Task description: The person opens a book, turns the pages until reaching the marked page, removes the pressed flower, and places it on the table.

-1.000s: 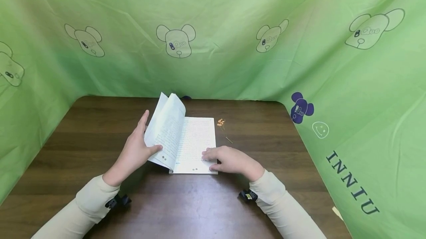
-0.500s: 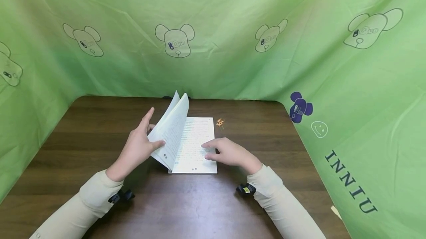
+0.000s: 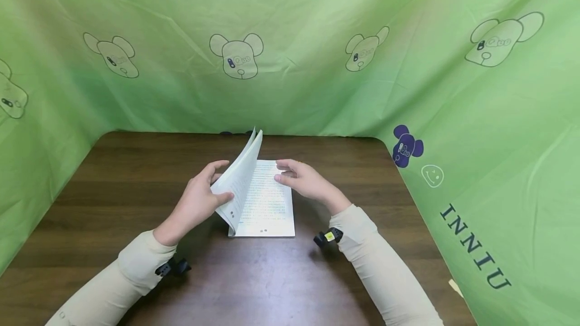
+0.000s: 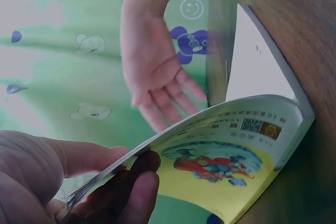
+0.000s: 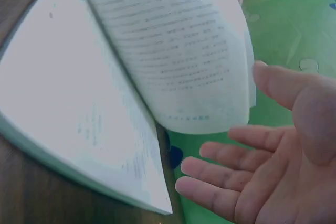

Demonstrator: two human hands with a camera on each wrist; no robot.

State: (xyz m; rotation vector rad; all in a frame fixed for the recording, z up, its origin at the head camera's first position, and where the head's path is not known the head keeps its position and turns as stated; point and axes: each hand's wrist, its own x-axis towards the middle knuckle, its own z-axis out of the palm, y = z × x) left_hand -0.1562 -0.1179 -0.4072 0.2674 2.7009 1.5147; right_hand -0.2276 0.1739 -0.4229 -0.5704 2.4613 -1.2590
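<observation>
A paperback book (image 3: 267, 210) lies open on the wooden table, its right-hand page flat and full of printed text. My left hand (image 3: 192, 205) holds up the raised left part, thumb on the inner page and fingers behind the cover. In the left wrist view the cover (image 4: 218, 163) shows a colourful picture on yellow and a QR code. Over the upper right edge of the book hovers my right hand (image 3: 305, 180), palm turned toward the raised pages. Its fingers are spread and hold nothing in the right wrist view, close to the raised pages' edge (image 5: 231, 93).
The brown wooden table (image 3: 136, 180) has rounded far corners. A green cloth (image 3: 290, 99) printed with bear heads hangs behind it and at both sides. A small pale object (image 3: 455, 287) sits at the table's right edge.
My right hand has lifted off the page and moved toward the far end, now covering the small dried orange flower. My left hand has brought the raised pages rightward and more upright.
</observation>
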